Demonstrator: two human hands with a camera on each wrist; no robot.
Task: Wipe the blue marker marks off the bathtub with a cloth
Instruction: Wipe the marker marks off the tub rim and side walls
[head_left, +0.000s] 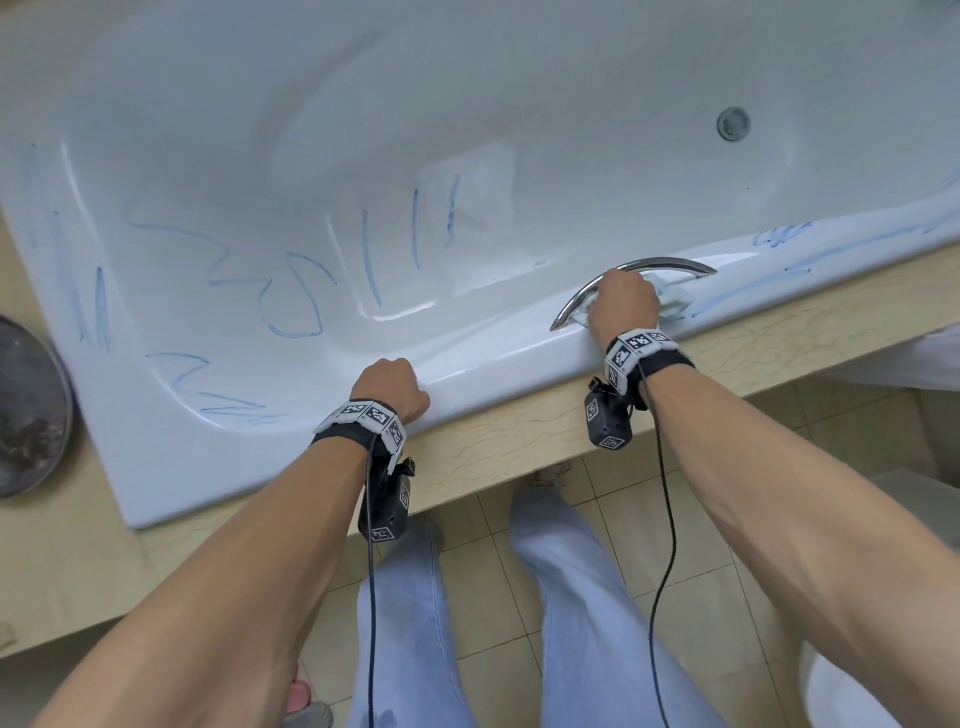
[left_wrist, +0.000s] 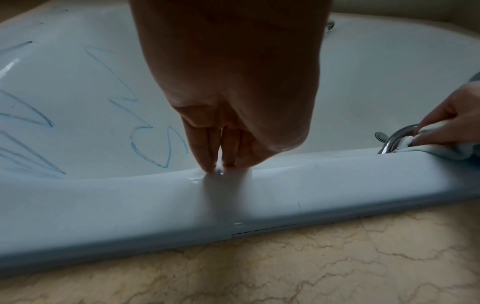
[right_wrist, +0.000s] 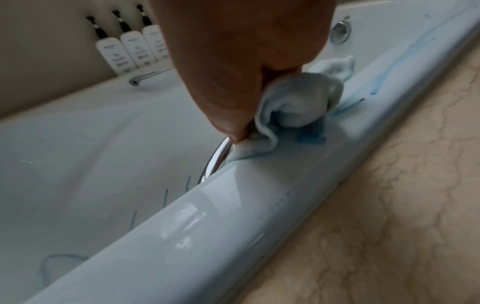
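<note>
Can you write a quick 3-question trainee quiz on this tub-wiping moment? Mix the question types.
1. True or false: the left hand holds the cloth.
2. Multiple choice: the right hand presses the cloth against the tub rim: A) beside the drain; B) next to the chrome grab handle; C) on the tub floor.
3. Fill in: the zigzags and loops of blue marker marks inside the basin are still ____.

Key: 1 false, its fingers only rest on the rim, holding nothing; 2 B; 3 unwiped.
</note>
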